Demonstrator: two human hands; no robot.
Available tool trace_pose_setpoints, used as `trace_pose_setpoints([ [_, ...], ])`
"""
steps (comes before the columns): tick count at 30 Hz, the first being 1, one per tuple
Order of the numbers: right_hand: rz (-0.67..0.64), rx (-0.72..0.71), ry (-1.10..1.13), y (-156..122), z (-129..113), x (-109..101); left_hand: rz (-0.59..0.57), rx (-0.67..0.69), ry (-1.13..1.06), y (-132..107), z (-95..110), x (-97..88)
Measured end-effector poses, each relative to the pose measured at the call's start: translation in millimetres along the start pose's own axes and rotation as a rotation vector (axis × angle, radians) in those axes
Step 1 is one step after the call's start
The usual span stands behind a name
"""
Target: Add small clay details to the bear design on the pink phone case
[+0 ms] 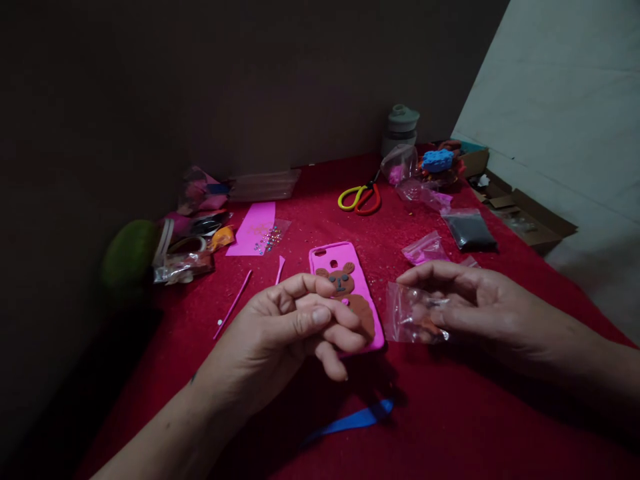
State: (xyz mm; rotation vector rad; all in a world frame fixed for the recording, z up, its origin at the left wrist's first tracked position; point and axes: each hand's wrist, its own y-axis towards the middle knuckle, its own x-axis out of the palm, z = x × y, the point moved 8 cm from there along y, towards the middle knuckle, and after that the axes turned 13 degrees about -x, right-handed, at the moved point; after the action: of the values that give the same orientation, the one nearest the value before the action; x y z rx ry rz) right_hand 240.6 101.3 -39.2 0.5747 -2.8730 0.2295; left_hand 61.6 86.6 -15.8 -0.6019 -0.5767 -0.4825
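My right hand [470,300] grips a small clear plastic bag [400,313] with something orange-brown inside. My left hand [295,327] is palm up over the lower left of a pink phone case [363,280]. Its fingers are half curled and apart, the thumb lies close to the middle finger, and no object shows in them. On the case is a brown clay bear [363,313] with grey eyes and a small pink dot; my fingers hide part of it. A blue modelling tool [360,419] lies nearer to me on the red cloth.
Yellow-and-red-handled scissors [360,199] lie behind the case. Pink tools [235,303], a pink sheet [250,227] and a gem packet [270,239] are left. Clay bags [425,248], a dark packet [470,230], a bottle [401,127] and a cardboard box [530,207] stand right.
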Motion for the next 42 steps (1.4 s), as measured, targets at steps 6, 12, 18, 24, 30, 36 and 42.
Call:
trace_pose_setpoints([
  [6, 0.106, -0.23, -0.381, 6.6, -16.2, -11.6, 0.193, 0.042, 0.046, -2.7, 15.4, -16.9],
  [12, 0.069, -0.191, -0.495, 10.4, -13.6, -12.0, 0.326, 0.06, 0.072, -9.8, 21.7, -20.4],
  [18, 0.062, -0.157, -0.545, 9.8, -14.3, -13.1, 0.337, 0.087, 0.088, -8.0, 24.5, -25.1],
  [24, 0.135, -0.152, -0.464, 5.5, -19.2, -16.4, 0.339, 0.033, 0.101, -8.2, 21.4, -20.9],
  [30, 0.153, -0.119, -0.326, 5.7, -16.0, -18.4, 0.438, 0.07, 0.176, -14.8, 26.0, -23.7],
  [36, 0.144, -0.125, -0.289, 8.2, -13.2, -18.1, 0.326, 0.066, 0.134, -2.8, 27.7, -31.1],
  [42, 0.176, -0.136, -0.264, 8.5, -15.6, -19.3, 0.332, 0.002, 0.137, -6.0, 20.6, -25.7],
])
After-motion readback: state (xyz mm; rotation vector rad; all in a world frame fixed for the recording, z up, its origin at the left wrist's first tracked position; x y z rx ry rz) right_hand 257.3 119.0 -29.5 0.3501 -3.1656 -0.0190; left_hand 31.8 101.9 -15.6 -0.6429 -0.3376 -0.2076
